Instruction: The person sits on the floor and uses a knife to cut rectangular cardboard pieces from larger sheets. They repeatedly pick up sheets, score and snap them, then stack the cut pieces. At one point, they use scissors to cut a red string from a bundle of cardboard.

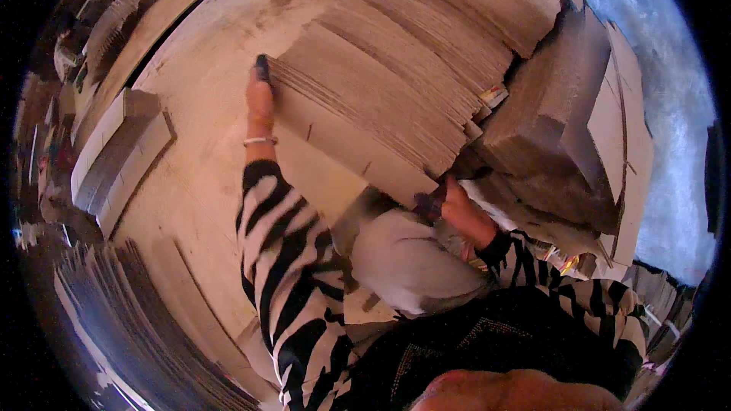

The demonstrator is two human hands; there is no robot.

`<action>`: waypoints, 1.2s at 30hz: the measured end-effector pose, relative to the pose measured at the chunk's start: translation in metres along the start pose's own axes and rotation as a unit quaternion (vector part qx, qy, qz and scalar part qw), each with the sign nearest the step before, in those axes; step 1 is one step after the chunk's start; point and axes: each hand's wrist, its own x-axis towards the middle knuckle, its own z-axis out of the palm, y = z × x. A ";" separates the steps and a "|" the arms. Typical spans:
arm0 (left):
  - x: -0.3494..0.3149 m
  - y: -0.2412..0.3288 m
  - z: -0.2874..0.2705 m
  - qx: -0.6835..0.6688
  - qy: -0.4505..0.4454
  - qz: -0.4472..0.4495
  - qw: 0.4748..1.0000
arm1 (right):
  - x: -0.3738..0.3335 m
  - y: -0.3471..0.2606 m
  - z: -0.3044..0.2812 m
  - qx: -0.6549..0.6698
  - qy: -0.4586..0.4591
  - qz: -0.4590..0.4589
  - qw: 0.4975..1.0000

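Note:
A long row of brown cardboard sheets (381, 68) stands on edge, packed face to face, in the middle of the view. The nearest sheet (346, 141) shows its broad plain face with small dark slits. My left hand (260, 99) is closed at that sheet's left end, with a dark covering on a fingertip and a pale bracelet at the wrist. At its right end, my right hand (463, 213) grips the near corner, also with dark coverings on the fingers. Parts of both hands' fingers are hidden behind the cardboard.
More cardboard stacks stand to the right (533, 122), at the left (122, 156) and at the lower left (137, 320). A pale blue surface (678, 122) lies at the far right. My light-clad knee (411, 262) is close below the row. Another person (67, 53) is at the far left.

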 end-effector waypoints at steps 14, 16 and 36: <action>-0.096 0.103 0.127 0.535 -0.221 0.429 0.693 | -0.008 0.039 -0.060 -0.149 0.020 -0.014 0.989; -0.103 0.098 0.125 0.518 -0.220 0.413 0.716 | -0.004 0.048 -0.064 -0.146 0.016 -0.019 0.989; -0.116 0.086 0.082 0.202 0.046 0.326 0.922 | -0.022 0.032 -0.070 -0.290 -0.022 -0.014 0.957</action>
